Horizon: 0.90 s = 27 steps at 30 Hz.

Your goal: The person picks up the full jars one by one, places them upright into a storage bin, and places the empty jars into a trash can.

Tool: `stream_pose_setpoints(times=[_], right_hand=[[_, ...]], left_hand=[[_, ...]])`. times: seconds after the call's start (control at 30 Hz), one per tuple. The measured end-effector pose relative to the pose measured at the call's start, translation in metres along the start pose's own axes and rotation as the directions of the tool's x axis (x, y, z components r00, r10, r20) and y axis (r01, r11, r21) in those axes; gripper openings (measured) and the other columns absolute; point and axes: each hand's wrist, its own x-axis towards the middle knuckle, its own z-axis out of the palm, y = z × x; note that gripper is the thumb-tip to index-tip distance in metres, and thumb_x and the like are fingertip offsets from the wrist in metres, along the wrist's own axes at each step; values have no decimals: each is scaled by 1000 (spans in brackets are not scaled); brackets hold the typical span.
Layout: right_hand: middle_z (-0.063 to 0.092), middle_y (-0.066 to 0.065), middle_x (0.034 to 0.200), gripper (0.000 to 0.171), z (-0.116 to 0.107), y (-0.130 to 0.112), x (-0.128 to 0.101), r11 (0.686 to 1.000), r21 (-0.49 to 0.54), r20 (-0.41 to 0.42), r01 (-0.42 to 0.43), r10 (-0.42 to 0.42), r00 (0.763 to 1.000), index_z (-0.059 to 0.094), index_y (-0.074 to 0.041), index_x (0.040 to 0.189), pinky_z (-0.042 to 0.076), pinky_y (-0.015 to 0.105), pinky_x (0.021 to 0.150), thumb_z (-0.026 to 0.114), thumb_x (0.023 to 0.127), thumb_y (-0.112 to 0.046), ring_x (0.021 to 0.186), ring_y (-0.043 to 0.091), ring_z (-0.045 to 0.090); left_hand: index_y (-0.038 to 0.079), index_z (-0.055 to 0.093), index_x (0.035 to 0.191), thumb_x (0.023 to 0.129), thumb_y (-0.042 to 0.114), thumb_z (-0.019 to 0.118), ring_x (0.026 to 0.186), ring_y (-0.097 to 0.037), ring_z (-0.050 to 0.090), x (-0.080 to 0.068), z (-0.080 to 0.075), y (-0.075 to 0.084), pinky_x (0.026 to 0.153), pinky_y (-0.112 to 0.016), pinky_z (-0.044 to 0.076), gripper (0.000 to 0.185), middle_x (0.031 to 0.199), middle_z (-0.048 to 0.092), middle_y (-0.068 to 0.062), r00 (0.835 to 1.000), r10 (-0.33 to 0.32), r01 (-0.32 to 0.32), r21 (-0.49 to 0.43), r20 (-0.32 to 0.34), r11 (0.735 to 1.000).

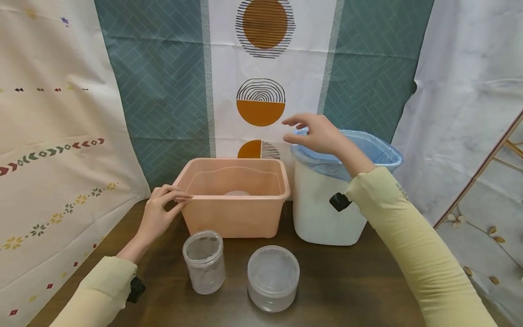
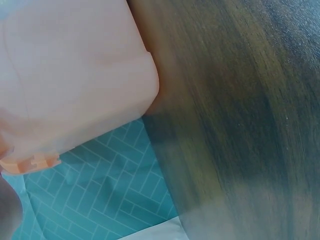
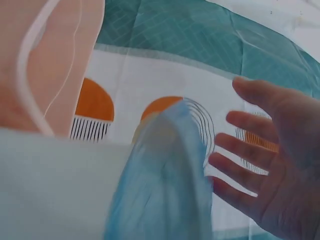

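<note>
My left hand (image 1: 161,209) grips the front left corner of a peach plastic tub (image 1: 237,215), its fingertips at the rim. The left wrist view shows the tub's side (image 2: 75,70) close up, with only a bit of the hand at the left edge. Above the left side of a white trash bin (image 1: 323,209) lined with a blue bag (image 1: 367,143), my right hand (image 1: 316,131) hangs in the air. Its fingers (image 3: 245,142) are spread and hold nothing. A whitish round thing (image 1: 237,193) shows partly inside the tub; the front wall hides the rest.
Before the tub stand a tall clear jar (image 1: 206,268) and a wide, low clear container (image 1: 273,279) on the dark wood table (image 1: 335,290). Patterned cloth (image 1: 163,91) hangs behind. A gold-edged panel (image 1: 478,200) leans at the right.
</note>
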Motion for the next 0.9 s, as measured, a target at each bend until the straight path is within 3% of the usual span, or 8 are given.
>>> stream_pose_setpoints(times=[0.17, 0.43, 0.53, 0.63, 0.77, 0.9], right_hand=[[60, 8, 138, 41, 0, 16, -28, 1000, 12, -167, -27, 28, 986, 61, -16, 134, 47, 51, 103, 63, 96, -31, 126, 30, 54], [65, 12, 127, 36, -1, 27, -70, 999, -41, -345, -6, -8, 939, 66, -12, 127, 48, 52, 97, 66, 95, -30, 118, 32, 56], [66, 14, 124, 33, 0, 35, -84, 999, -41, -417, -5, -13, 909, 67, -11, 125, 49, 52, 95, 66, 95, -25, 113, 31, 57], [68, 13, 120, 31, 2, 47, -97, 999, -40, -513, 6, -26, 858, 68, -10, 124, 50, 36, 94, 66, 95, -21, 108, 27, 59], [69, 13, 114, 33, 10, 65, -112, 996, -53, -641, 70, -88, 762, 69, -11, 123, 40, 11, 88, 69, 91, -13, 101, 18, 57], [67, 17, 107, 36, 19, 83, -125, 986, -84, -732, 144, -159, 663, 71, -8, 119, 36, 9, 90, 73, 84, -5, 99, 3, 50]], left_hand=[[13, 79, 96, 76, -2, 79, 90, -6, 43, 0, 0, -1, 79, -25, 32, 25, 99, 66, -3, 1000, -2, 2, 1, 4, 1000], [13, 79, 96, 77, -3, 79, 89, -5, 41, -1, 0, -1, 78, -24, 31, 25, 98, 65, -2, 1000, -10, 10, 14, -1, 1000], [12, 79, 96, 77, -3, 79, 89, -5, 41, -1, 0, -1, 78, -25, 32, 24, 98, 65, -2, 1000, -15, 15, 14, 4, 1000], [12, 79, 96, 77, -2, 79, 89, -5, 41, -1, 1, 0, 78, -26, 32, 24, 97, 65, -2, 1000, -14, 14, 15, 2, 1000], [12, 79, 95, 76, -3, 80, 90, -5, 41, -2, 1, -1, 78, -27, 32, 25, 97, 65, -3, 1000, -10, 10, 16, -3, 1000], [12, 79, 96, 76, -3, 80, 90, -5, 42, -2, 1, 0, 78, -26, 33, 25, 97, 64, -3, 1000, -4, 4, 14, -7, 1000]])
